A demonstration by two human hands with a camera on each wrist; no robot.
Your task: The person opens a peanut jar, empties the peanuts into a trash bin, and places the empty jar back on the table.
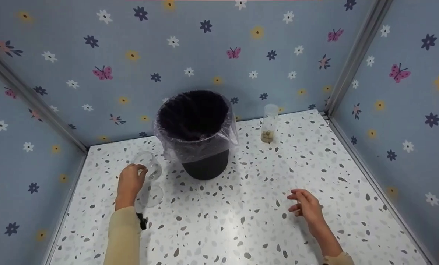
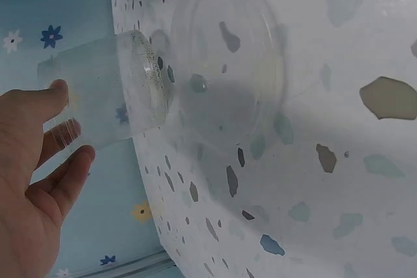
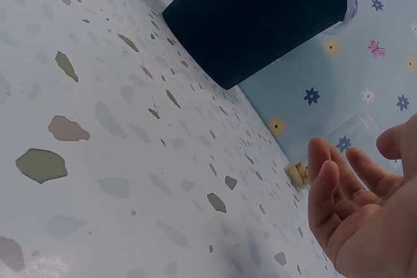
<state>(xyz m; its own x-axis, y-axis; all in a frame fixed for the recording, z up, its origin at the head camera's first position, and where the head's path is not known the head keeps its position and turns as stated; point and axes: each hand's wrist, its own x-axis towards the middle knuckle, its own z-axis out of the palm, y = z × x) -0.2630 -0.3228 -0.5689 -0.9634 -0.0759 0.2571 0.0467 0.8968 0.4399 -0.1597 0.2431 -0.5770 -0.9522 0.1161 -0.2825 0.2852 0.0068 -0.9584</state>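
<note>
My left hand (image 1: pixel 130 181) pinches the rim of a clear plastic cup (image 1: pixel 151 166) at the left of the table. In the left wrist view, thumb and fingers grip the cup (image 2: pixel 107 92) near its mouth, and small droplets or specks show around its base. A clear round lid (image 1: pixel 152 195) lies flat on the table just in front of the cup; up close, the lid (image 2: pixel 225 63) has a raised edge. Over the right side of the table, my right hand (image 1: pixel 307 207) holds nothing, its fingers loosely bent and apart.
A black trash bin (image 1: pixel 206 167) lined with a thin translucent bag (image 1: pixel 197 151) stands at the back middle. To its right, near the wall, is a tall clear container (image 1: pixel 269 125) with tan pieces at the bottom. Flower-patterned walls (image 1: pixel 190 48) enclose three sides of the speckled table (image 1: pixel 241 221).
</note>
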